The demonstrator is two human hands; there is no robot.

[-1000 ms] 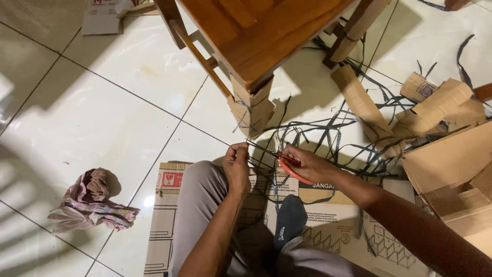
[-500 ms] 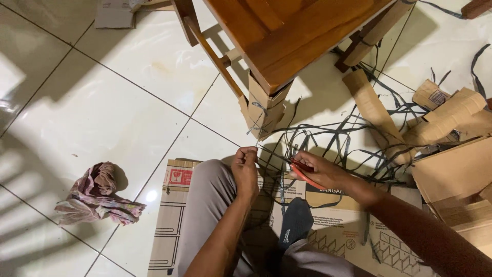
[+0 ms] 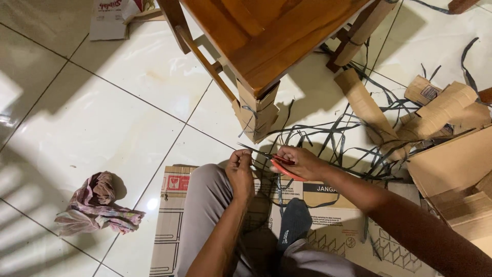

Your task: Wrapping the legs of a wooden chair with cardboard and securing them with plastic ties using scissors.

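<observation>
Left hand: the left hand has its fingers pinched on a thin dark packing strap, just beside the other hand.
Right hand: the right hand grips red-handled scissors, blades pointing left at the held strap.
Strap: over the flattened cardboard box on the tiled floor, near the cardboard-wrapped chair leg.
Around: loose straps; cardboard scraps on the right; crumpled cloth on the left.
</observation>
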